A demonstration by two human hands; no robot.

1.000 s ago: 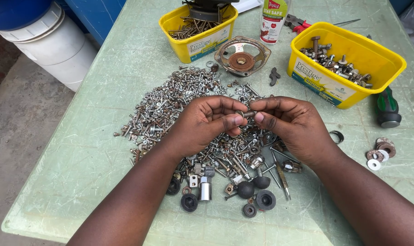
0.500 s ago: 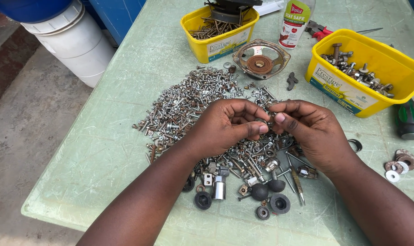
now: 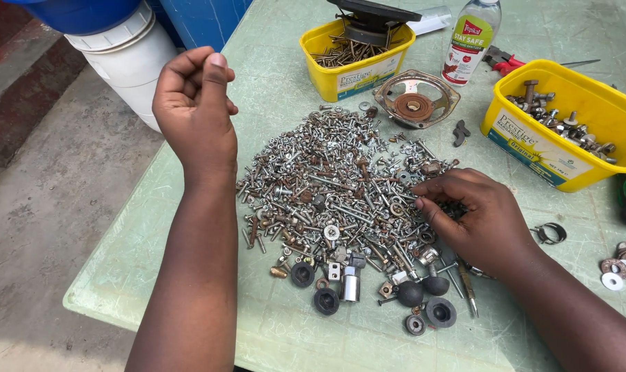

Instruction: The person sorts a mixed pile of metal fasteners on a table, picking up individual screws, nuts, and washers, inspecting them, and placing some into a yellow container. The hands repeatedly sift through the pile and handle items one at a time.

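Head view: the left hand [image 3: 194,110] is raised above the table's left edge, its back to the camera, fingers curled into a loose fist with the thumb up against them; whether anything is inside it cannot be told. The right hand [image 3: 475,217] lies palm down on the right side of the pile of screws, bolts and nuts [image 3: 334,189], which is heaped in the middle of the pale green table [image 3: 154,275]. Its fingertips are drawn together on the small hardware there; whether they pinch one piece cannot be told.

Along the pile's near edge sit several black rubber feet [image 3: 440,311] and a small metal cylinder [image 3: 350,284]. Toward the far edge stands a yellow tub of nails [image 3: 354,55] with a dark speaker part resting on top. Just beside it lies a rusty round speaker frame [image 3: 413,100], then a clear plastic bottle [image 3: 471,41] and red-handled pliers [image 3: 506,63]. A second yellow tub of bolts [image 3: 568,124] sits near the right edge, with a metal clip [image 3: 551,234] and a few washers [image 3: 620,265] nearer the camera. Off the table's far left corner stands a white bucket [image 3: 130,58].
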